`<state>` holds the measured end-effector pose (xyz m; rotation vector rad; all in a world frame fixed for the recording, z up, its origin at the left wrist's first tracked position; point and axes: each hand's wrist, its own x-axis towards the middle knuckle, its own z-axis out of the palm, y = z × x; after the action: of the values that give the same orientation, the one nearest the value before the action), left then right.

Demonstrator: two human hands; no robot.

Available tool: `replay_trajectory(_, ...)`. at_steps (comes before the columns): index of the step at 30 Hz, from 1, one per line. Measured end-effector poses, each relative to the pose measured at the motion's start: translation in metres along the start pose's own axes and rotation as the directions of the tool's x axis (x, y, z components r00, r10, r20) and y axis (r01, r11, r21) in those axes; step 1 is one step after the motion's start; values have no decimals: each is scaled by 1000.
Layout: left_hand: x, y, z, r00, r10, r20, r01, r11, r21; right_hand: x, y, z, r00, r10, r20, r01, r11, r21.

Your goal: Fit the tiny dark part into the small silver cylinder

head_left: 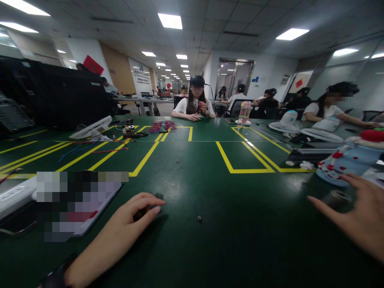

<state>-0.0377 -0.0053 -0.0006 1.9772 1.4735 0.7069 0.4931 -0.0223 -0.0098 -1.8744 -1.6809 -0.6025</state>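
My left hand rests low over the green table, thumb and index fingertips brought together. A small dark piece shows just past those fingertips; its kind is hard to make out, and the curled fingers hide the rest. My right hand, slightly blurred, is at the right edge with thumb and fingers spread. Between its thumb and fingers stands a dark metal cylinder, apparently not gripped. A tiny round metal part lies on the table between my hands.
Left are a phone-like blurred slab and a white power strip. A light-blue decorated container stands beyond my right hand. Farther off are coloured wires, white fans and a pink bottle. A person sits opposite.
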Motion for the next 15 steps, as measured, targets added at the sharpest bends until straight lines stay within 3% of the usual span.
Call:
replay_trajectory(2,0,3,1,1000,5,0,-5,1000,9,0,-63,-4,987,-162,-8,163,986,26)
replay_trajectory(3,0,3,1,1000,5,-2,-5,1000,15,-2,-97,-5,953,-289,89,279,954,109)
replay_trajectory(5,0,0,1,1000,9,-3,-9,1000,27,-6,-162,-2,841,-466,276,364,864,348)
replay_trajectory(8,0,-4,-1,1000,16,1,-16,1000,22,-10,-232,5,700,-616,360,339,732,591)
replay_trajectory(10,0,-5,-3,1000,12,-3,-12,1000,5,-9,-252,8,652,-671,352,341,675,654)
replay_trajectory(12,0,-5,-4,1000,3,-4,-3,1000,-15,-5,-250,5,649,-680,341,335,658,674)
replay_trajectory(13,0,-4,-4,1000,2,-1,-2,1000,-22,-2,-242,2,670,-663,335,325,667,671)
replay_trajectory(15,0,-3,-4,1000,4,8,-4,1000,-29,7,-209,-8,761,-573,304,298,726,620)
